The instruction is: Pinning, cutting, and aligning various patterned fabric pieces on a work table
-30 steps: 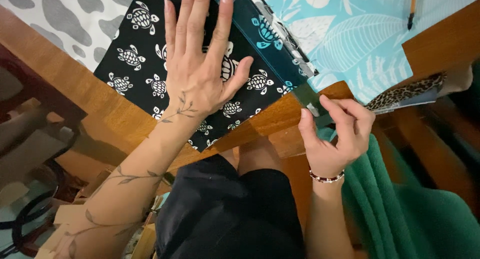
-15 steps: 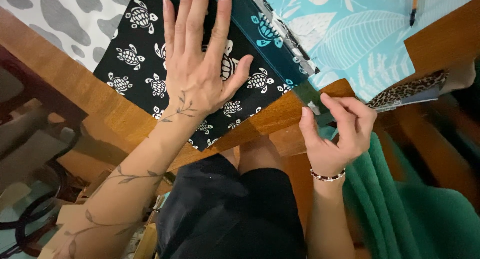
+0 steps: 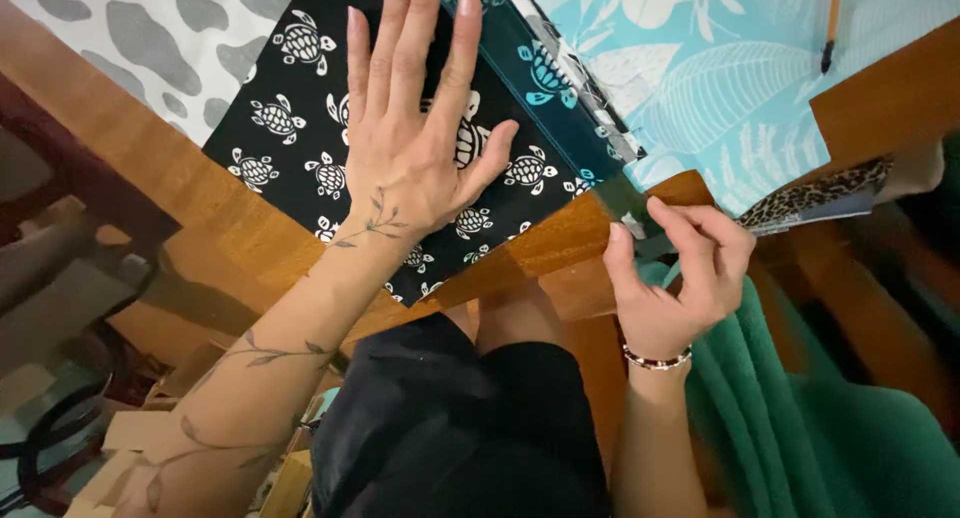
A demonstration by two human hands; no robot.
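Observation:
My left hand lies flat, fingers spread, on a black fabric with white turtles that covers part of a wooden table. My right hand is at the table's near edge, its thumb and fingers pinched on a dark teal corner of fabric that hangs over the edge. A dark teal strip with blue turtles runs along the black fabric's right side, between the two hands.
A light blue leaf-print fabric lies to the right, a grey-spotted white fabric to the upper left. A pencil rests on the blue fabric. Leopard-print cloth sticks out at right. Green fleece hangs beside my lap.
My right hand's fingers have shifted slightly on the fabric corner at the table edge. My left hand stays flat in place.

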